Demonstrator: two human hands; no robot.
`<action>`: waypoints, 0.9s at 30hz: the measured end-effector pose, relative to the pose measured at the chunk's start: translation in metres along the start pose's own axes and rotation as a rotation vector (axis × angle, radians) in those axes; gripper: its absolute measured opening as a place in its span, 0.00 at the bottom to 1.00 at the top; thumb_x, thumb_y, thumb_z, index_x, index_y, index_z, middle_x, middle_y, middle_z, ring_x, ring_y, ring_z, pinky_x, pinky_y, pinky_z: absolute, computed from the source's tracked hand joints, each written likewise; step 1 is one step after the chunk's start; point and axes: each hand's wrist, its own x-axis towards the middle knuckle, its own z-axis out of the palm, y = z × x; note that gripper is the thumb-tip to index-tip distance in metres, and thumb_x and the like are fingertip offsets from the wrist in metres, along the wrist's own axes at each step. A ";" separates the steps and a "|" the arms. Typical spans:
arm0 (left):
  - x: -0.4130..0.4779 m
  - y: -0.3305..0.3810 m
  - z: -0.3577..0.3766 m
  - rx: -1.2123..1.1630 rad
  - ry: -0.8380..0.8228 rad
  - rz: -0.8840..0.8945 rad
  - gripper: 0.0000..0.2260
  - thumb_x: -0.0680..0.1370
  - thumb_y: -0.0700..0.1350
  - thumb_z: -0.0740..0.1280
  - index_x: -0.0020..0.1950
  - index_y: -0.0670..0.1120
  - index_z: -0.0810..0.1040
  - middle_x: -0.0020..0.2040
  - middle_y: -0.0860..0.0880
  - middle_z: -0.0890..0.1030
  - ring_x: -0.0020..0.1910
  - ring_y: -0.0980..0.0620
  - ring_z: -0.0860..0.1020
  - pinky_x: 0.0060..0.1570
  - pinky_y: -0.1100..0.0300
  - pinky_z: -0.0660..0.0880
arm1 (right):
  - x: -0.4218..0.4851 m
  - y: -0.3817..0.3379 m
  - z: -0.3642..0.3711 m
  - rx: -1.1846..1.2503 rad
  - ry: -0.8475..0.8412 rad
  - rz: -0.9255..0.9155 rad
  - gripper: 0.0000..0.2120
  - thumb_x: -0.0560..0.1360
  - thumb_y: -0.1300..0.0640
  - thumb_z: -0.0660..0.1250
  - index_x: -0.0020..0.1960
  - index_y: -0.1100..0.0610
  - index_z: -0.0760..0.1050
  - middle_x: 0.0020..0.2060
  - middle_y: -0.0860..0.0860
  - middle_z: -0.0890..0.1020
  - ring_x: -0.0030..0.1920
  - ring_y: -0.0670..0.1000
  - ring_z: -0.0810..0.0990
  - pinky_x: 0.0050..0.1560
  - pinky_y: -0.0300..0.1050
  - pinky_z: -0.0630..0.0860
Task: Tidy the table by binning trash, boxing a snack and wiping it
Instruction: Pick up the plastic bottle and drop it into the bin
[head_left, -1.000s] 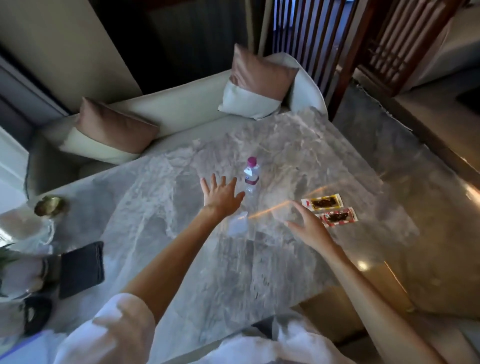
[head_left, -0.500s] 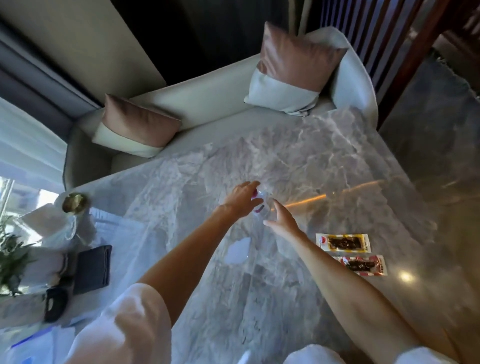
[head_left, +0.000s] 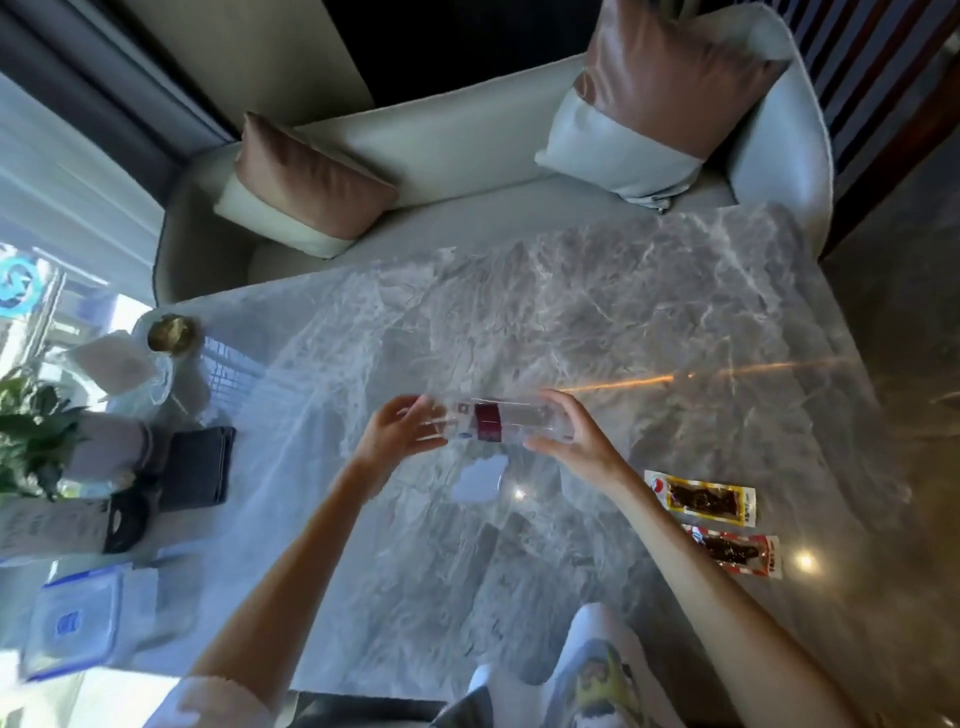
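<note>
A clear plastic bottle (head_left: 498, 423) with a dark red label lies sideways in the air above the marble table (head_left: 649, 322). My left hand (head_left: 397, 434) grips its cap end, my right hand (head_left: 571, 434) grips its base end. Two snack packets lie on the table to the right: a yellow-edged packet (head_left: 701, 499) and a red-edged packet (head_left: 735, 553). A clear storage box with a blue-clipped lid (head_left: 72, 623) sits at the near left edge. A small puddle or clear scrap (head_left: 478, 480) lies on the table below the bottle.
At the left edge stand a potted plant (head_left: 31, 431), a dark folded cloth or wallet (head_left: 195, 467), a glass jar with a gold lid (head_left: 169, 332) and a tissue box (head_left: 52, 527). A pale sofa with two cushions (head_left: 467, 150) runs behind the table.
The bottle stood upright on the table a second ago. Both hands closed round it, lifted it and turned it sideways. The camera has tilted down and to the left.
</note>
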 end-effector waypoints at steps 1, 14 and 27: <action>-0.012 -0.009 -0.009 -0.075 0.001 -0.038 0.10 0.82 0.45 0.61 0.55 0.40 0.76 0.49 0.42 0.84 0.44 0.47 0.85 0.46 0.54 0.84 | -0.005 -0.005 0.002 0.024 -0.017 -0.001 0.32 0.69 0.51 0.77 0.69 0.47 0.68 0.69 0.43 0.70 0.69 0.41 0.68 0.64 0.39 0.69; -0.132 -0.082 -0.125 -0.392 0.319 0.088 0.09 0.80 0.42 0.64 0.50 0.40 0.82 0.38 0.45 0.85 0.33 0.54 0.83 0.37 0.67 0.80 | -0.038 -0.074 0.118 -0.104 -0.199 -0.110 0.32 0.66 0.59 0.79 0.68 0.55 0.73 0.62 0.45 0.77 0.58 0.27 0.73 0.56 0.21 0.68; -0.339 -0.244 -0.339 -0.431 0.826 0.220 0.07 0.80 0.41 0.65 0.45 0.45 0.82 0.38 0.47 0.82 0.34 0.52 0.79 0.37 0.64 0.78 | -0.109 -0.108 0.436 -0.276 -0.649 -0.041 0.35 0.60 0.51 0.82 0.65 0.50 0.76 0.60 0.51 0.82 0.59 0.49 0.83 0.63 0.46 0.77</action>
